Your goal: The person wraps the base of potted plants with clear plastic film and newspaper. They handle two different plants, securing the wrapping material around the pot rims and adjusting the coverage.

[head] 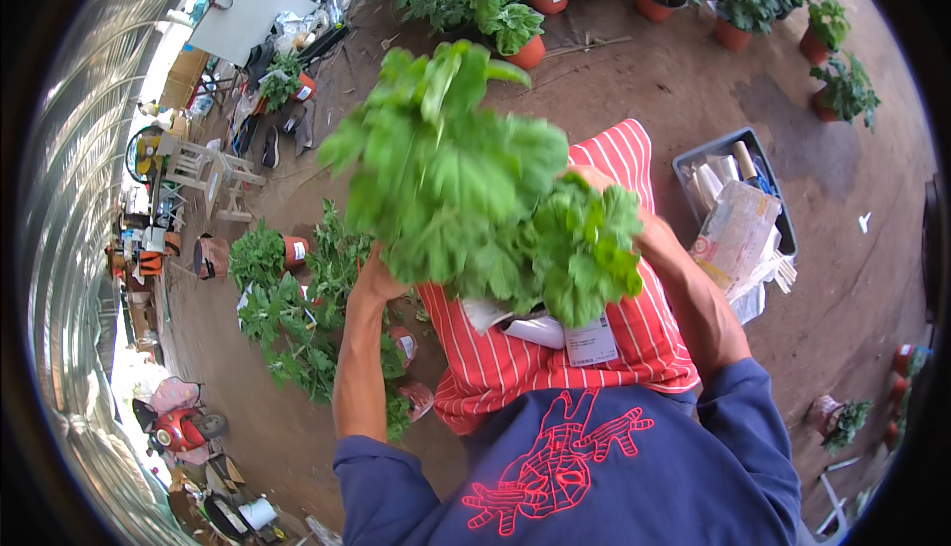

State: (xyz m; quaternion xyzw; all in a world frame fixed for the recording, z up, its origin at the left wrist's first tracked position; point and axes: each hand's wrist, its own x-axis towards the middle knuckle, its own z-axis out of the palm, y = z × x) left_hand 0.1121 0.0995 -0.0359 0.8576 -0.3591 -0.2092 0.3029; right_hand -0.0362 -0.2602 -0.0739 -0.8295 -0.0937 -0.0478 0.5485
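Note:
A large leafy green plant [453,167], blurred in its upper part, stands over my lap. Its base is mostly hidden, with white paper [487,314] and a printed label [592,345] showing under the leaves. Red-and-white striped cloth [505,360] covers my lap beneath it. My left hand [383,277] is at the plant's left side, its fingers lost behind foliage. Around the right side reaches my right hand [593,177], also largely covered by leaves. Whether either hand grips a stem, a leaf or a pot cannot be seen.
To the right, a grey plastic crate [687,163] holds papers, wooden sticks and a roll. Potted plants [661,3] line the far side of the dirt floor. More plants [290,323], some tipped over, lie at my left. White stools [215,167] and a red scooter [178,427] stand farther left.

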